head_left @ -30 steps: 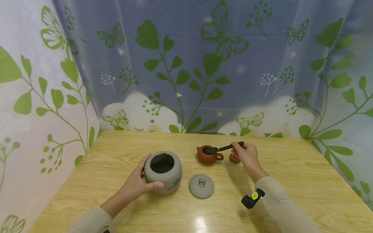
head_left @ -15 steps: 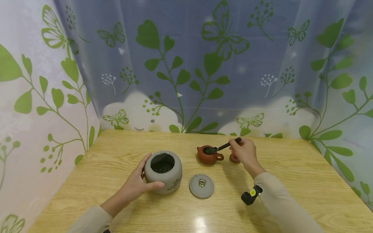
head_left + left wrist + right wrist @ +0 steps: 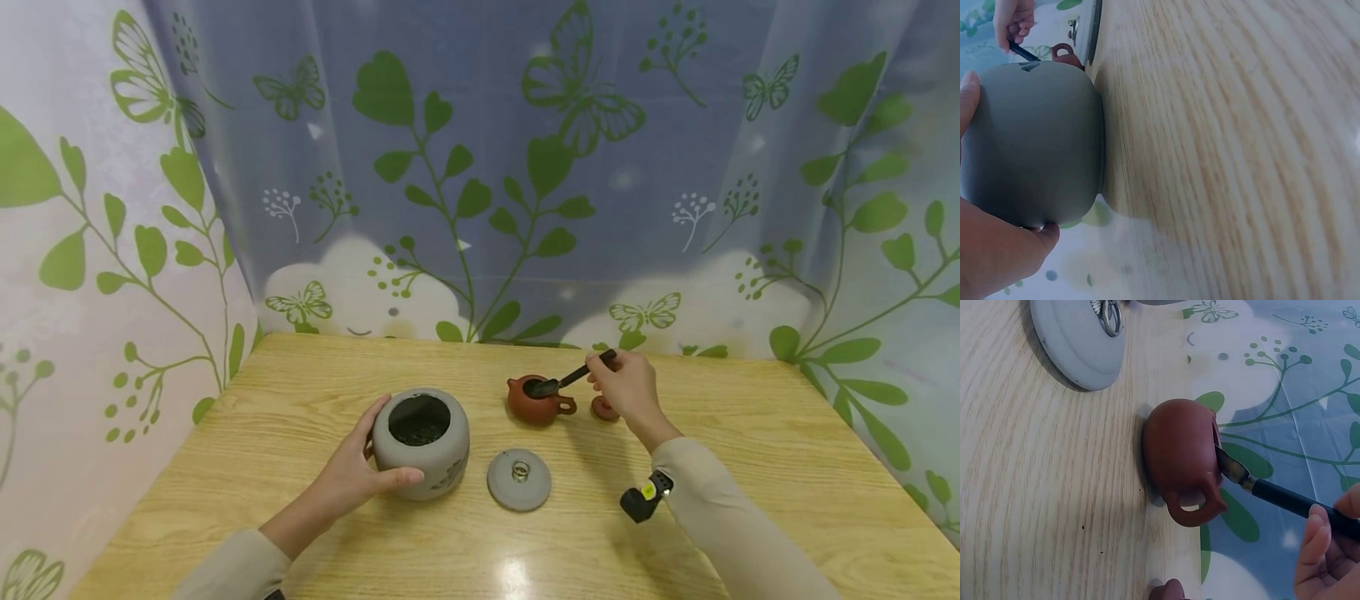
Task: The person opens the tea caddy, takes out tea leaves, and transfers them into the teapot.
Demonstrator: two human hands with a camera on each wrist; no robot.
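While the left hand (image 3: 351, 468) curls wide round the grey jar (image 3: 432, 458), the right hand (image 3: 632, 392) pinches a scoop (image 3: 1284, 499).

head: high, well back from the teapot (image 3: 534, 408), facing forward-down. right wrist: right of teapot, close. left wrist: low, left of teapot, farther off. teapot common to all.

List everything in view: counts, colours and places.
table: one, yellowish, foreground
curtain: count unclear, blue, white, green, background
jar: one, grey, left of centre
jar contents: uncountable, dark, inside
jar lid: one, grey, beside jar
teapot: one, terracotta, behind jar lid
teapot lid: one, terracotta, beside teapot
scoop: one, black, at teapot mouth
sleeves: two, beige, bottom edge
wrist devices: two, black, at sleeves, left cropped
left hand: one, bare, gripping jar
right hand: one, bare, pinching scoop
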